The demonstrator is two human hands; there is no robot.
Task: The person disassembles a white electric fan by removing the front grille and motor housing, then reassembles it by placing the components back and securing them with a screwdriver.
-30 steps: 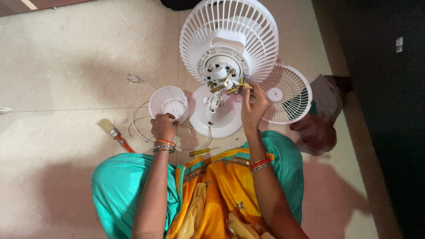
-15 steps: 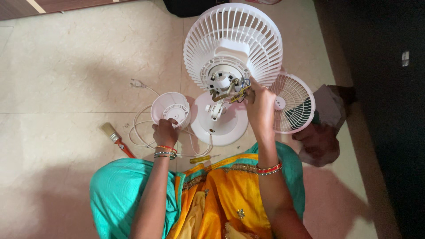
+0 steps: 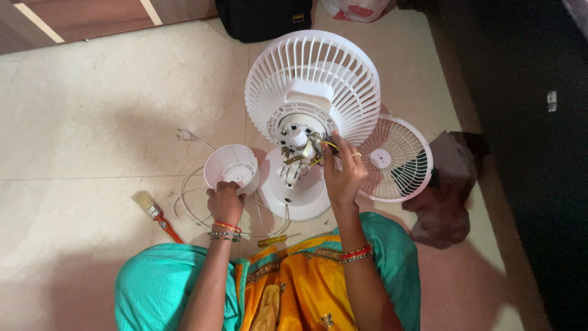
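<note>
White fan [image 3: 312, 92] stands on the floor; her right hand [image 3: 343, 175] pinches the small wires [image 3: 321, 146] at its middle, left hand [image 3: 225, 202] grips the motor cover [image 3: 231, 167]; gentle tugs seem best

A home floor: beige tiles [image 3: 92, 104], wooden furniture base [image 3: 92, 18], black bag [image 3: 263, 18], dismantled white table fan [image 3: 309, 98].

White-red bag [image 3: 358, 9] at top edge
</note>
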